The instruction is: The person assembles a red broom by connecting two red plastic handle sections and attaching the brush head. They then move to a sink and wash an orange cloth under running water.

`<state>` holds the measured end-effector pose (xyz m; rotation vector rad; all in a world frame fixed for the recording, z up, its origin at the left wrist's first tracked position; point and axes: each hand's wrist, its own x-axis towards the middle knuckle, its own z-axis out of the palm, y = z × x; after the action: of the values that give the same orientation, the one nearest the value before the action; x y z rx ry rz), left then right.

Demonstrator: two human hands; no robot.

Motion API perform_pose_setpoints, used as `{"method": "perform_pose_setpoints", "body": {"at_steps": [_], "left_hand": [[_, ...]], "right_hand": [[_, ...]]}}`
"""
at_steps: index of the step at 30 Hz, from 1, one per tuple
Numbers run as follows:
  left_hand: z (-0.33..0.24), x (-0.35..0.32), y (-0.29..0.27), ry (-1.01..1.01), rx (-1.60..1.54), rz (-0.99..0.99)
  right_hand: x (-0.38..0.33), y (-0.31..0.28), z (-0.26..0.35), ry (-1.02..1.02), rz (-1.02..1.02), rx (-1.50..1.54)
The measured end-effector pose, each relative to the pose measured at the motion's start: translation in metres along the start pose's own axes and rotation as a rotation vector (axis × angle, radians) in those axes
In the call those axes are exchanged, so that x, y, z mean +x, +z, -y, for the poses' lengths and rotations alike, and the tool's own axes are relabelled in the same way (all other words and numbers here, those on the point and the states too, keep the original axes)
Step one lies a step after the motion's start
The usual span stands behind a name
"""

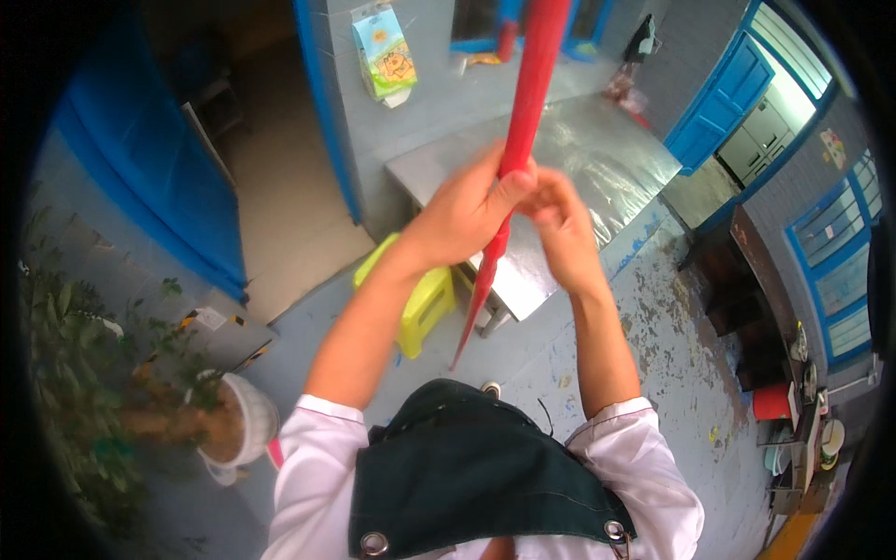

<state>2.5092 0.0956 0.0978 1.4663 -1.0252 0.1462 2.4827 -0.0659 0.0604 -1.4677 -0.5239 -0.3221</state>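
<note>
A long red pole slants down the middle of the view, thick near the top and narrow toward the floor, with a collar partway along it. My left hand is wrapped round it just above the collar, thumb across the front. Close on the pole's right side is my right hand, its fingers loosely curved toward the pole and the thumb apart from it. Slight blur and the left thumb hide whether its fingertips touch the pole. Behind both hands stands a metal-topped table.
A yellow-green plastic stool stands beside the table. At left are a potted plant's white pot and an open blue door. A red bucket and cluttered shelves line the right side. A colourful box hangs on the wall.
</note>
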Motion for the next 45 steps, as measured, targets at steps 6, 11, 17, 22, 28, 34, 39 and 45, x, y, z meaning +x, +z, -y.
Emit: {"method": "perform_pose_setpoints", "body": {"at_steps": [6,11,17,22,28,34,39,45], "left_hand": [[-0.005,0.001,-0.004,-0.196,-0.153,0.143],[-0.007,0.001,0.002,-0.184,-0.144,0.085],[-0.006,0.001,-0.002,-0.183,-0.169,0.098],[-0.007,0.000,-0.001,-0.204,-0.168,0.133],[-0.009,-0.002,0.000,-0.197,-0.162,0.127],[-0.007,-0.001,0.000,-0.202,-0.112,0.116],[-0.005,-0.003,-0.003,-0.169,-0.108,0.055],[-0.002,-0.008,0.002,-0.135,-0.111,0.046]], "right_hand": [[-0.026,-0.016,-0.015,0.281,0.240,-0.143],[-0.030,-0.009,-0.023,0.221,0.234,-0.370],[-0.047,-0.010,-0.041,0.339,0.218,-0.128],[-0.046,-0.010,-0.040,0.345,0.208,-0.460],[-0.055,-0.014,-0.041,0.243,0.233,-0.258],[-0.062,-0.006,-0.034,0.244,0.217,-0.411],[-0.091,0.010,0.000,0.279,0.073,-0.560],[-0.084,0.020,-0.010,0.251,-0.153,-0.027]]}}
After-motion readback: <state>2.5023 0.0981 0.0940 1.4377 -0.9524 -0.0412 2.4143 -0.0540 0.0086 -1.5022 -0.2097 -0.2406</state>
